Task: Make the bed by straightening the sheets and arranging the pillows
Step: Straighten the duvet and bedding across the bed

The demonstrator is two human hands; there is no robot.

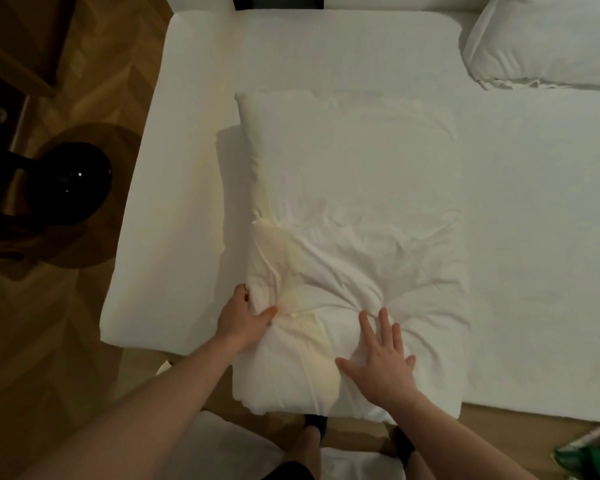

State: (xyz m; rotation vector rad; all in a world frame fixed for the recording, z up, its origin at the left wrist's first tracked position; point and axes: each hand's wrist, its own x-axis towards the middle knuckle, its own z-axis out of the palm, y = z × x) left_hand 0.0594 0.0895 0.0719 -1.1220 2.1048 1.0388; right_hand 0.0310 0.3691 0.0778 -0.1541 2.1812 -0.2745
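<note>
Left hand (pixel 245 318) pinching a rumpled pillow (pixel 347 244), right hand (pixel 381 362) pressing flat, fingers spread (overhanging the bed (pixel 194 168); could slip off).

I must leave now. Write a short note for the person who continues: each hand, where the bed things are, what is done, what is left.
Left hand: grips the left edge of the near pillow, thumb on top.
Right hand: lies flat on the same pillow, fingers straight and spread.
Near pillow: creased, lengthwise on the bed, its near end past the mattress edge.
Second pillow: at the far right corner.
Sheet: looks smooth.
Left: smooth the near pillow and place it at the far end beside the second one.
</note>
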